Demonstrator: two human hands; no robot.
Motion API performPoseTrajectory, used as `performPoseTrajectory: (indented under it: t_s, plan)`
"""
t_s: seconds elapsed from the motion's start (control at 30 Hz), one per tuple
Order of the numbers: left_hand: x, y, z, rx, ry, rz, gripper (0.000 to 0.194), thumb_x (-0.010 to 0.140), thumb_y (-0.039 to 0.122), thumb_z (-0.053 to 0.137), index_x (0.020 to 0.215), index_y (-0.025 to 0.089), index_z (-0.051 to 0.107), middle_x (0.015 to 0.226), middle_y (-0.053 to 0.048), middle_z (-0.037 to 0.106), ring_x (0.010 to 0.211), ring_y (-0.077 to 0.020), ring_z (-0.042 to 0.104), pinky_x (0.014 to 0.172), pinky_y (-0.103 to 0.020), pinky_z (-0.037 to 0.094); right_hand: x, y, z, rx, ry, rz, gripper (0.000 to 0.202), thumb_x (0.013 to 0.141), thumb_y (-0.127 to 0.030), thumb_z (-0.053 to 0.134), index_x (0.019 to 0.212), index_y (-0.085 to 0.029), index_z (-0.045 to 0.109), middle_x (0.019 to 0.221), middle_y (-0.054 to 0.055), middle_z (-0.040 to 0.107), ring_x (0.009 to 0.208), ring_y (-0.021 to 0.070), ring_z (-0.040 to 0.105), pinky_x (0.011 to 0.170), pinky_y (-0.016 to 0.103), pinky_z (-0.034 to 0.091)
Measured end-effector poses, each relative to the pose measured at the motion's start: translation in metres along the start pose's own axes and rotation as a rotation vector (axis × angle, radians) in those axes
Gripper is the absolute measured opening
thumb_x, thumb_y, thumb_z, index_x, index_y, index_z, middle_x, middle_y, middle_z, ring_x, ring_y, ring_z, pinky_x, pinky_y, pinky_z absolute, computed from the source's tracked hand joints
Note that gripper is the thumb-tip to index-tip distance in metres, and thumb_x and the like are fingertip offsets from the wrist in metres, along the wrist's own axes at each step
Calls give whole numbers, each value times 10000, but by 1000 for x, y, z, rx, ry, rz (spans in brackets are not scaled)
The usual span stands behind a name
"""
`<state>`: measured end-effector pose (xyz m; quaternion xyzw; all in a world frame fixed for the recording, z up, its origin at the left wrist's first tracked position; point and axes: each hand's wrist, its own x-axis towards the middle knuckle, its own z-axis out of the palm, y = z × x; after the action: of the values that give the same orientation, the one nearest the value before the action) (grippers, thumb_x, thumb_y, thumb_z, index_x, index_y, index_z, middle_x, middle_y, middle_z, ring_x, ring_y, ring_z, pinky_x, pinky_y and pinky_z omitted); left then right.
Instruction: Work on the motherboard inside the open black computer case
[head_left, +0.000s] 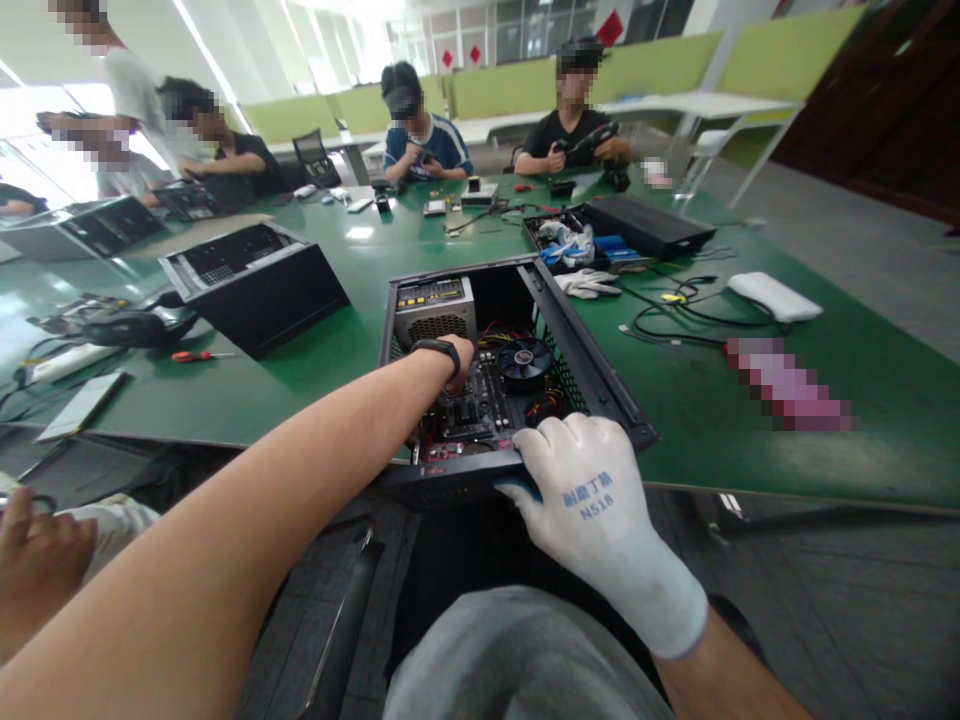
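Note:
An open black computer case [592, 370] lies at the front edge of the green table, with a power supply [435, 312], a round black fan [525, 362] and a circuit board [469, 410] inside. My bare left hand [459, 362] reaches down into the case beside the power supply; its fingers are hidden, so what they touch does not show. A black band is around that wrist. My right hand [574, 470], in a white glove, grips the near edge of the case, its fingers over the rim and its thumb below.
Another black case [274, 290] and a red screwdriver [196, 356] lie to the left. Gloves [589, 284], cables, a white pouch [774, 297] and a blurred pink item [787, 385] are on the right. Several people sit around the table; another person's hand [37, 560] shows at lower left.

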<state>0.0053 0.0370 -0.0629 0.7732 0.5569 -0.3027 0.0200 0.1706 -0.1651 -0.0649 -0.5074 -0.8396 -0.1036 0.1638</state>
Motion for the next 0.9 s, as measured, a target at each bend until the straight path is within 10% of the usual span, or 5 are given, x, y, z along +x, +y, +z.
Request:
performPoseTrajectory:
  t_s: [0.9]
  plan:
    - [2, -1, 1, 9, -9, 7, 514, 622, 240, 884, 1116, 133, 786, 1168, -143, 756, 1086, -264, 705, 895, -239, 556, 0, 0, 0, 6, 2, 1, 285, 809, -456, 741, 938, -227, 630, 846, 53, 598, 811, 245, 459, 708, 372, 171]
